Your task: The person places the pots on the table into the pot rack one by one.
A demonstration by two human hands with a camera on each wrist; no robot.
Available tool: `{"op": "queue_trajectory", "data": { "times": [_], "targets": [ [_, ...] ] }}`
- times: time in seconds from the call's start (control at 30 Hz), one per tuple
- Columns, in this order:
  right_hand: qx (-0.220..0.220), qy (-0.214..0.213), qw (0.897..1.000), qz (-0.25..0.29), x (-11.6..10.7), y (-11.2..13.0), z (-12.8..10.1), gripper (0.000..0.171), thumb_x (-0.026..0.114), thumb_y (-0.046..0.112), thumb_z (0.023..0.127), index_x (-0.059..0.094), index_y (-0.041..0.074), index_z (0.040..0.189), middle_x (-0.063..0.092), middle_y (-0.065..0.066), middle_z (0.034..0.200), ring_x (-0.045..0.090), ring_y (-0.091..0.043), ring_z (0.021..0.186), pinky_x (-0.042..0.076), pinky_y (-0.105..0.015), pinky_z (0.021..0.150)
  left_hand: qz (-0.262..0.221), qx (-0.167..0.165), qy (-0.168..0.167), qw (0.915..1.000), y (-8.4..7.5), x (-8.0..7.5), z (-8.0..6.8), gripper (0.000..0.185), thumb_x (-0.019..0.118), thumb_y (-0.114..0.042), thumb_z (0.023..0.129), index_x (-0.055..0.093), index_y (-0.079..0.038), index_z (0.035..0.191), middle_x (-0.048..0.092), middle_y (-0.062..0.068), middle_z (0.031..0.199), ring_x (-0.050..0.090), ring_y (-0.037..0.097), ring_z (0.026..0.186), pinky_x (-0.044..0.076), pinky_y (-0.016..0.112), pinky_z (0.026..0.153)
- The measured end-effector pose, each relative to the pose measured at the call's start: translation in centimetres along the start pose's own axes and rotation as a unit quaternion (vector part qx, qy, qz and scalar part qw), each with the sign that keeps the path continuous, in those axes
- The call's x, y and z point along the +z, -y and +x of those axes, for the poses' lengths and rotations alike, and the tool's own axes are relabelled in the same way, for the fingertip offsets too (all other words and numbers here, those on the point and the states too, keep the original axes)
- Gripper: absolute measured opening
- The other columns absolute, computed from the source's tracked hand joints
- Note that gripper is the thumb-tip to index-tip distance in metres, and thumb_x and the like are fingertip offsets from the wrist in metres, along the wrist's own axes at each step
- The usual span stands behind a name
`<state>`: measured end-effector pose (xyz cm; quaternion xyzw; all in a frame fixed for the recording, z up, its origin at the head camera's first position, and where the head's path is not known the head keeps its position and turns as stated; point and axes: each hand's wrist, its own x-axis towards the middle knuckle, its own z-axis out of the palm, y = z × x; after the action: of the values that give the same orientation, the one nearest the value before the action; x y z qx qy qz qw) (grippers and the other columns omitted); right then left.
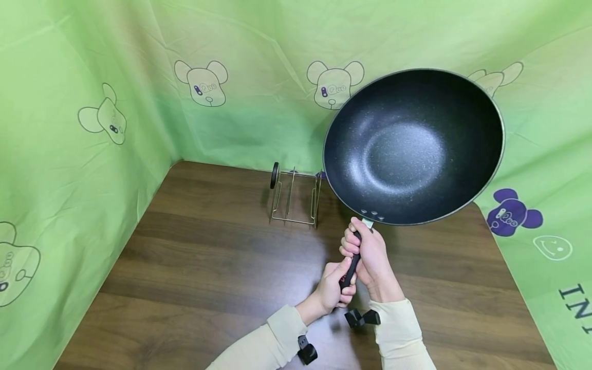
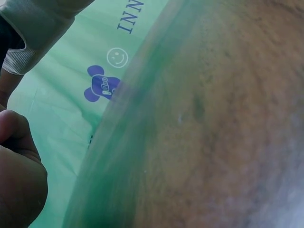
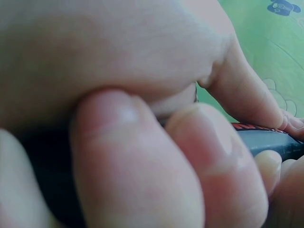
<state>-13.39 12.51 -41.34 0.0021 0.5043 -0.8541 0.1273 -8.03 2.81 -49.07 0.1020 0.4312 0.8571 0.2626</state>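
A large black wok is tilted up, its dark speckled inside turned toward the head camera. My right hand grips its black handle close to the riveted end by the bowl. Lower down, my left hand holds the same handle near its tail. In the right wrist view the fingers curl round the dark handle, which carries red lettering. The left wrist view catches part of a hand at its left edge; the handle is hidden there.
A wire rack with a black round piece at its left end stands at the back of the wooden table. Green cloth printed with bear heads hangs behind and on both sides. Black cameras are strapped at both wrists.
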Motion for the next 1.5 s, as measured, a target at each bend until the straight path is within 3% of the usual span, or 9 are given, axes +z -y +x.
{"op": "queue_trajectory", "data": {
  "times": [1.5],
  "targets": [
    [0.001, -0.01, 1.0, -0.014, 0.61, -0.37, 0.24, 0.036, 0.044, 0.022, 0.109, 0.042, 0.014, 0.074, 0.036, 0.008, 0.056, 0.033, -0.004, 0.045, 0.031, -0.016, 0.044, -0.009, 0.006, -0.006, 0.9999, 0.05, -0.54, -0.21, 0.058, 0.035, -0.053, 0.105, 0.036, -0.007, 0.069, 0.029, -0.009, 0.049, 0.023, 0.001, 0.036, 0.016, 0.019, 0.031]
  ]
}}
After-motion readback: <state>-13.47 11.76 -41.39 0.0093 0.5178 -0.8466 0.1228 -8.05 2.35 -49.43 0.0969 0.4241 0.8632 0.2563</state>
